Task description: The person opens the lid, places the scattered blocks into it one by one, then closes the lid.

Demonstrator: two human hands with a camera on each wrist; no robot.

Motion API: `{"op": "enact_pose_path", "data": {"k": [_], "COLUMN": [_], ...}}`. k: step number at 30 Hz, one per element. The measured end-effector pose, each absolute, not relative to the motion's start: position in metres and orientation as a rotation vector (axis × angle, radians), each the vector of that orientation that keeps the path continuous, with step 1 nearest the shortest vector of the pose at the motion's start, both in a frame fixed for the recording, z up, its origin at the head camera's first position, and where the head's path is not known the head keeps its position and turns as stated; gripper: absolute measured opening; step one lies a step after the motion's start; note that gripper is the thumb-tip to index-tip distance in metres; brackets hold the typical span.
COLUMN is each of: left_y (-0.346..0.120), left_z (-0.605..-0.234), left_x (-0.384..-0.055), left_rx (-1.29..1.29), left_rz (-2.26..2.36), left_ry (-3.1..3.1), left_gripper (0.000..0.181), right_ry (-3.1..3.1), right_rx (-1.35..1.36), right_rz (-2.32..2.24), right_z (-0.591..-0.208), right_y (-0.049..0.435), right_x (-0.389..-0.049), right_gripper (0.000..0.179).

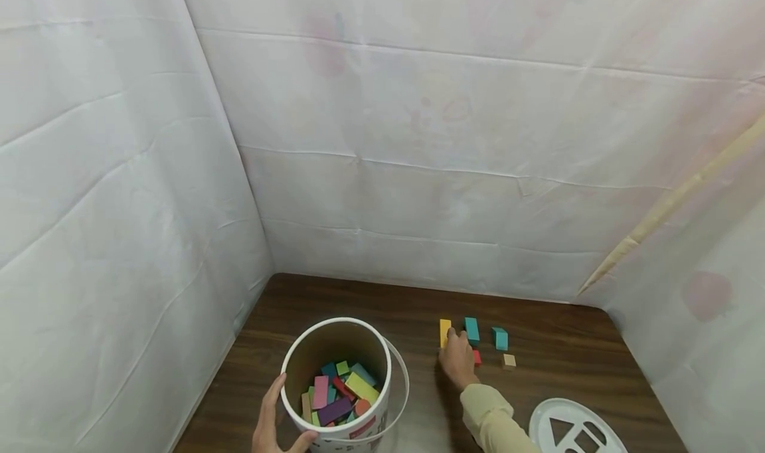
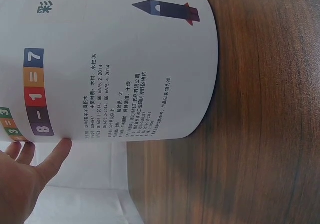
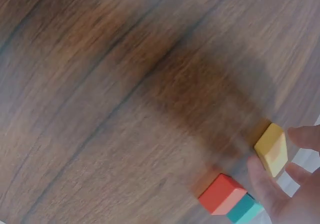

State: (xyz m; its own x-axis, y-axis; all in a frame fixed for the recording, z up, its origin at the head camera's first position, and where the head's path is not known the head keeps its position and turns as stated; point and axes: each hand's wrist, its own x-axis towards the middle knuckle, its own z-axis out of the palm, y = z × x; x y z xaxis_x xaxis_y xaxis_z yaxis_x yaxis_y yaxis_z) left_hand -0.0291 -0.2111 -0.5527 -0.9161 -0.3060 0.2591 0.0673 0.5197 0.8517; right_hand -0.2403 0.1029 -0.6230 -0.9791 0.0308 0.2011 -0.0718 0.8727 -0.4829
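A white bucket (image 1: 390, 373) with a pale handle stands on the table, holding several coloured wooden blocks (image 1: 335, 410). My left hand (image 1: 277, 416) rests on its near left side, thumb at the front rim, fingers spread along the wall. In the left wrist view those fingers touch the printed side. To the right of the bucket, my right hand (image 1: 459, 360) has its thumb and fingers on either side of a yellow block (image 3: 272, 149) at the table. Beside it lie a red block (image 3: 221, 194) and a teal block (image 3: 245, 209), the red one partly hidden in the head view.
Another teal block (image 1: 500, 338) and a small plain wood block (image 1: 509, 361) lie right of the right hand. A white lid (image 1: 540, 416) with shaped holes is at the front right. White cloth walls (image 1: 418, 207) stand behind and beside the brown table (image 1: 568, 360).
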Motion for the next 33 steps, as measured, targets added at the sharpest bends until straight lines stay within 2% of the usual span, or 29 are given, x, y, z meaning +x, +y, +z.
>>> {"op": "enact_pose_path", "data": {"k": [8,18,28,33], "left_y": [-0.209,-0.211,-0.212,-0.214], "left_z": [-0.555,-0.554,-0.553,-0.555], "left_x": [-0.028,-0.029,-0.029,-0.030], "left_rx": [0.234,0.210,0.230,0.206], "left_rz": [-1.373,-1.435,-1.429,-1.401], "left_ry": [-2.407,-2.339,-2.373,-2.367], "left_gripper": [0.095,0.097,0.095,0.096], "right_ry": [-2.855,-2.838,-2.740,-2.704], "right_rx": [0.007,0.050,0.094,0.114], "right_rz": [0.678,0.676,0.774,0.800], "right_z": [-0.638,-0.634,-0.631,-0.627], "right_y": [0.106,0.107,0.111,0.115], "right_x": [-0.239,-0.236,-0.230,-0.231], "right_gripper": [0.037,0.017,0.019,0.012]}}
